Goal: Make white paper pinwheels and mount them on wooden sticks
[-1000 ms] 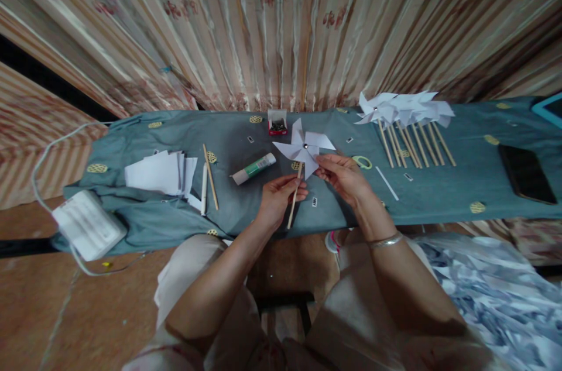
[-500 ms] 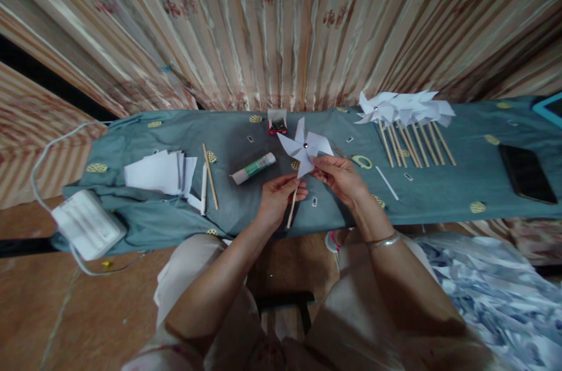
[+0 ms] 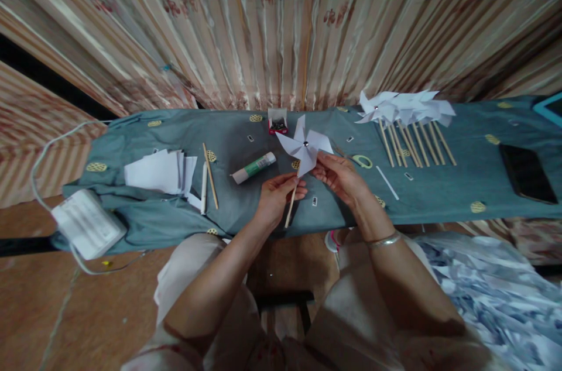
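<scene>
A white paper pinwheel (image 3: 306, 148) with a round silver pin at its centre is held up over the table. Its wooden stick (image 3: 291, 207) is pinched in my left hand (image 3: 280, 195), just under the blades, with the lower end sticking out below. My right hand (image 3: 338, 177) has its fingers closed at the lower right blade, touching the paper. Behind the pinwheel stands a small open red box (image 3: 277, 122) of dark pins. A green and white glue stick (image 3: 253, 168) lies to the left of it.
Finished pinwheels (image 3: 406, 109) lie in a row at the back right, near scissors (image 3: 362, 161), a white strip (image 3: 387, 182) and a black phone (image 3: 527, 174). At left are paper sheets (image 3: 153, 172), a loose stick (image 3: 210, 177), a white pen (image 3: 204, 188) and a white corded box (image 3: 89, 224).
The pinwheel's blades have turned and shifted slightly. My right hand has moved a little to the right along the paper; my left hand keeps its hold on the stick.
</scene>
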### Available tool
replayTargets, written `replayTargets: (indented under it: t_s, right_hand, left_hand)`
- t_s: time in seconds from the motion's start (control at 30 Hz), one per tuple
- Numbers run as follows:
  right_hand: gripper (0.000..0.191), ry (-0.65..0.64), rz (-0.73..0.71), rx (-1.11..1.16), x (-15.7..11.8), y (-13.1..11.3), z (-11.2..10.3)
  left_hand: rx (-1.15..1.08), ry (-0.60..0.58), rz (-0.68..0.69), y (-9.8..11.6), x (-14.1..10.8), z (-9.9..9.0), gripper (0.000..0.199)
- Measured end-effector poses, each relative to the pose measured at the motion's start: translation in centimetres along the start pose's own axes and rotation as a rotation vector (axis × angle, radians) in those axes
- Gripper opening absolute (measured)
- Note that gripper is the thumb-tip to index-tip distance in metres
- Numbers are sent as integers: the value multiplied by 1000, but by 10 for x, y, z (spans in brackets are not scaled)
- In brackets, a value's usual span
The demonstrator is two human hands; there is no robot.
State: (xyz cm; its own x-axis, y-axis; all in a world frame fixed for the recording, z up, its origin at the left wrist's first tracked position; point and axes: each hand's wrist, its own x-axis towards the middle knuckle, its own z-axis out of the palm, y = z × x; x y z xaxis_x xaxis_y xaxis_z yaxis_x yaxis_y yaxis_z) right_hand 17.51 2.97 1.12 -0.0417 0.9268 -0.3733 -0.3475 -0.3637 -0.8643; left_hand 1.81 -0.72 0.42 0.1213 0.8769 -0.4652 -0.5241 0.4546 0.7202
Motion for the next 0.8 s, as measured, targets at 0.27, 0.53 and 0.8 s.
replayTargets:
  t_s: [0.27,0.53,0.8]
  right_hand:
    - [46,15,-109,17,6,-15,-19]
    - [34,-1,-96,-108,-1,-28,-20]
    - [27,22,-94,-83,-3,-28,-17]
  left_hand:
    - [15,-65,-142,7,-5,2,8]
    - [90,-96,-232,7,-9,5,10]
    - [86,-69,-228,5,-8,6,15]
